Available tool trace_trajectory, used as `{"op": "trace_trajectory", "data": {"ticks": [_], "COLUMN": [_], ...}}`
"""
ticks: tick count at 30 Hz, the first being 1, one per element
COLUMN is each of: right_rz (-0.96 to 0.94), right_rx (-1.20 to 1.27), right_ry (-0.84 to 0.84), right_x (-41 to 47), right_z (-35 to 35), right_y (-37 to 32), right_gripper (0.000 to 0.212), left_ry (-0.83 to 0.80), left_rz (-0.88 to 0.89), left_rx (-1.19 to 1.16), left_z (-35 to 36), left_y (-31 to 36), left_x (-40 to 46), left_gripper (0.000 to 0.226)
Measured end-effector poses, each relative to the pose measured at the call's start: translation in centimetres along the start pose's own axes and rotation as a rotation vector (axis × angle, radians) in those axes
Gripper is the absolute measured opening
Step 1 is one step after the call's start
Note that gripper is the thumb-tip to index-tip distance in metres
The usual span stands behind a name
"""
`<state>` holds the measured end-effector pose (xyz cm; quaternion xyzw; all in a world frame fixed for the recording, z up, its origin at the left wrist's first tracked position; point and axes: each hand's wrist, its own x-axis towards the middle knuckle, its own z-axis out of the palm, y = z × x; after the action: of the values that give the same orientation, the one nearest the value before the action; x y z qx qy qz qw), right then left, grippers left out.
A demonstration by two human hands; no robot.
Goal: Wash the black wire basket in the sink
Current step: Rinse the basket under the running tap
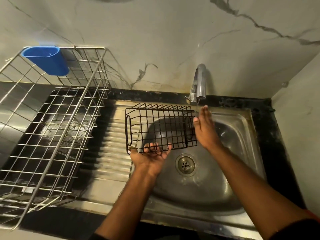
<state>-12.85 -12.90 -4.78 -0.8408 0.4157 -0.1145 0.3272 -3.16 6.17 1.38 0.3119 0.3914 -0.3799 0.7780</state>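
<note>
Left hand, nearest, gripping near-left lower edge of black rectangular wire basket, held above round steel sink, long axis left-right. Right hand, fingers straight, flat against right end. Beyond, grey curved tap directly above that end.

Bare forearms, orange-edged dark right sleeve
</note>
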Motion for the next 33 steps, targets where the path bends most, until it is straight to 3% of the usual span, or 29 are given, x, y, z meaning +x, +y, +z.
{"op": "trace_trajectory", "data": {"ticks": [3, 5, 8, 12, 19, 22, 29, 33], "right_rz": [0.081, 0.13, 0.252, 0.505, 0.205, 0.139, 0.19, 0.119], "right_rx": [0.27, 0.601, 1.01, 1.25, 0.544, 0.335, 0.225, 0.143], "right_ry": [0.179, 0.218, 0.111, -0.059, 0.018, 0.138, 0.174, 0.206], "right_x": [0.6, 0.7, 1.3, 2.0, 0.7, 0.2, -1.8, -2.5], "right_z": [-1.2, -2.0, -2.9, -4.2, -6.1, -6.5, -6.0, -6.0], "right_y": [-2.6, -4.3, -5.4, -5.6, -5.3, -4.7, -3.1, -2.0], "right_gripper": [0.044, 0.036, 0.034, 0.029, 0.026, 0.026, 0.026, 0.029], "left_ry": [-0.003, -0.023, -0.026, -0.019, -0.053, -0.059, -0.106, -0.094], "left_rz": [0.015, 0.001, -0.003, -0.02, -0.032, -0.046, -0.136, -0.143], "left_rx": [0.022, 0.058, 0.091, 0.151, 0.076, 0.047, 0.033, 0.018], "left_z": [-0.1, -0.8, -1.7, -1.6, -1.7, -1.4, -0.4, 0.2], "left_y": [-0.5, -0.8, -1.6, -2.0, -1.9, -2.0, -3.0, -3.5], "left_x": [0.4, 1.3, 1.9, 0.6, -0.1, -0.8, -0.9, -0.9], "left_gripper": [0.071, 0.073, 0.067, 0.067, 0.07, 0.069, 0.081, 0.072]}}
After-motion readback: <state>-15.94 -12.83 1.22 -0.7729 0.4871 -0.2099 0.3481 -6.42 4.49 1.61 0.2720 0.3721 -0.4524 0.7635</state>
